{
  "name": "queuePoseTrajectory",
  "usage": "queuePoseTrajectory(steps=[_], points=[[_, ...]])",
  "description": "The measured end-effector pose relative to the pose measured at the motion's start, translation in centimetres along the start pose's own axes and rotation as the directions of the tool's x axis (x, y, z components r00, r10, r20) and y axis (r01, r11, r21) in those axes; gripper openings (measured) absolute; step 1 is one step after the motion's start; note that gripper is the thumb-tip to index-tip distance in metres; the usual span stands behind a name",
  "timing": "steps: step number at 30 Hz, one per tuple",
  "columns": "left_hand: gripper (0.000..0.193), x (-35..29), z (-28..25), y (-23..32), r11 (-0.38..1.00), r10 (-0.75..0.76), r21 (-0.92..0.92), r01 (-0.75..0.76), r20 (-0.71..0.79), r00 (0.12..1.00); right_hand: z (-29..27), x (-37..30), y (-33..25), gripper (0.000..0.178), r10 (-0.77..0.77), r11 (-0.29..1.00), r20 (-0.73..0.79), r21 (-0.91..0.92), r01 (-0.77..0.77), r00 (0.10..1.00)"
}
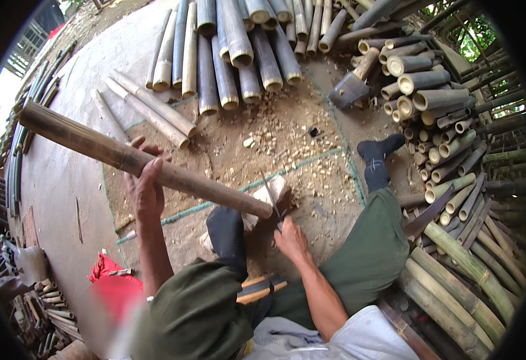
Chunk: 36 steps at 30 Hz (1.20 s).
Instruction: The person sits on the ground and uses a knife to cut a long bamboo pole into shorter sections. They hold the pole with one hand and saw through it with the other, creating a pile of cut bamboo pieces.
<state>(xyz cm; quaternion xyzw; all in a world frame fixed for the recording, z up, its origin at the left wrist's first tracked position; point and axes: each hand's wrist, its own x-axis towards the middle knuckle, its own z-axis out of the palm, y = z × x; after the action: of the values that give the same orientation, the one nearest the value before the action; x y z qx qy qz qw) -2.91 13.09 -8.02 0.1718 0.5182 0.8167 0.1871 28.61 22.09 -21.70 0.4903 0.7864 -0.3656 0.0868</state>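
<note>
A long brown bamboo pole (104, 146) slants from the upper left down toward the middle, its near end by a pale wooden block (280, 187) on the ground. My left hand (145, 191) is closed round the pole, thumb over the top and fingers on the far side. In my right hand (293, 240) is a knife (268, 189) with a thin blade, its handle mostly hidden by the fingers. The blade points away from me, beside the pole's lower end; whether it touches the pole I cannot tell.
My dark-socked feet (227, 233) stand either side of the block. Chips litter the ground under a teal cord (305, 161). Thick bamboo lengths (239, 51) lie ahead, stacked pieces (422, 81) line the right, and slim pieces (155, 111) rest ahead left. A red bag (108, 268) lies left.
</note>
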Motion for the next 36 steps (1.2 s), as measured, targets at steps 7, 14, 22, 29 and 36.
queuePoseTrajectory(steps=[7, 14, 22, 29, 36], points=[[0.045, 0.1, -2.9, -2.5, 0.993, 0.06, 0.116, -0.018, -0.373, 0.926, -5.2, -2.9, -6.4, 0.034, -0.118, 0.969, -0.107, 0.205, 0.138, 0.987], [0.04, -0.1, -1.1, -2.3, 0.991, 0.088, 0.121, -0.054, -0.288, 0.954, -1.3, -1.1, -2.0, 0.031, -0.117, 0.992, -0.122, 0.038, 0.122, 0.986], [0.043, -0.2, -1.0, -1.7, 0.99, 0.097, 0.126, -0.068, -0.237, 0.967, -4.2, -3.3, -6.4, 0.032, -0.214, 0.924, -0.27, 0.255, 0.285, 0.939], [0.04, -0.9, 0.0, -1.1, 0.99, 0.083, 0.129, -0.058, -0.198, 0.977, -4.1, -1.8, -5.3, 0.035, -0.061, 0.995, -0.005, 0.081, 0.062, 0.998], [0.041, -0.2, 0.5, -1.6, 0.993, 0.089, 0.087, -0.077, -0.147, 0.985, -0.6, -0.9, -1.4, 0.037, -0.036, 0.994, -0.115, 0.101, 0.048, 0.993]])
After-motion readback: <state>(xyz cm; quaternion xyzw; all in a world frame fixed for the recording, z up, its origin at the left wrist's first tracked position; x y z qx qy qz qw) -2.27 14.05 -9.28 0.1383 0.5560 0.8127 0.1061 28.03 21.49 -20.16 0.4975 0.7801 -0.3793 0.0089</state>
